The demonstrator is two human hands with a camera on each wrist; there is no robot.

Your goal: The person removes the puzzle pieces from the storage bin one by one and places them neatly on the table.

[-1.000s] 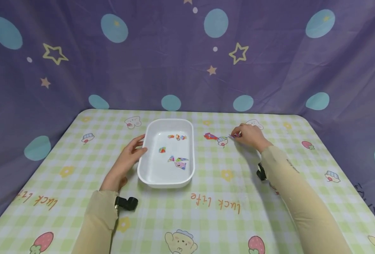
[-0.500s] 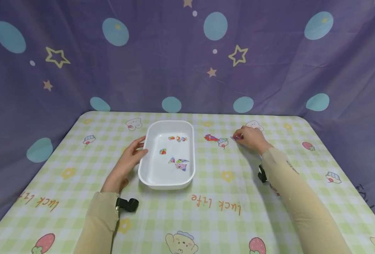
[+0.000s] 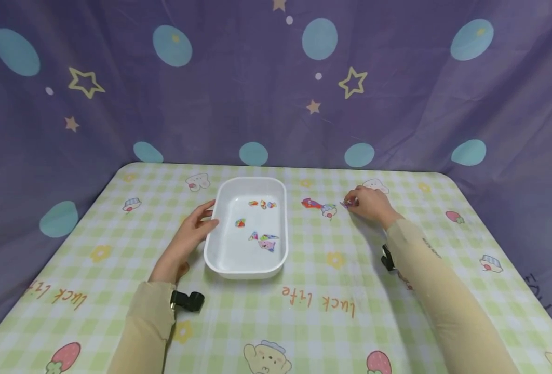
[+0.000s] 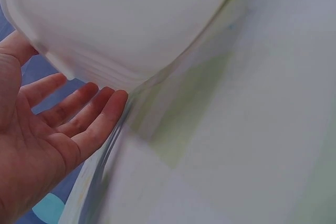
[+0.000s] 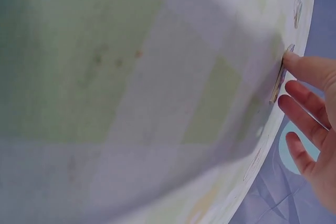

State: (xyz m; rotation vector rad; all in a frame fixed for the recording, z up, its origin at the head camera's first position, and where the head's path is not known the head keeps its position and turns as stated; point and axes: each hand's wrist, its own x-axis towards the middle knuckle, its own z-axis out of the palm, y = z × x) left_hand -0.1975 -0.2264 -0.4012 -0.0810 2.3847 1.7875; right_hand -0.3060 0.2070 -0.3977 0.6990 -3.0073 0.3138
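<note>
At the white tray's (image 3: 216, 249) left side, my left hand (image 3: 189, 234) rests its thumb at the rim and its fingers along the outer wall. In the left wrist view those fingers (image 4: 107, 108) look nearly straight. Out to the right, my right hand (image 3: 366, 202) pinches a small flat puzzle piece (image 3: 345, 204) low over the table. The right wrist view shows this piece (image 5: 279, 77) edge-on at the cloth, one fingertip on its top and other fingers beside it. A red puzzle piece (image 3: 310, 203) lies left of the right hand.
Inside the tray are several colourful pieces, among them a pink one (image 3: 267, 245) near the front and a red-green one (image 3: 240, 223) toward the middle. A checked, printed cloth (image 3: 313, 332) covers the table. Behind it hangs a purple curtain (image 3: 219, 104).
My right hand has shifted very slightly right with its piece, widening the gap to the red piece. The left hand and the tray stay together in place.
</note>
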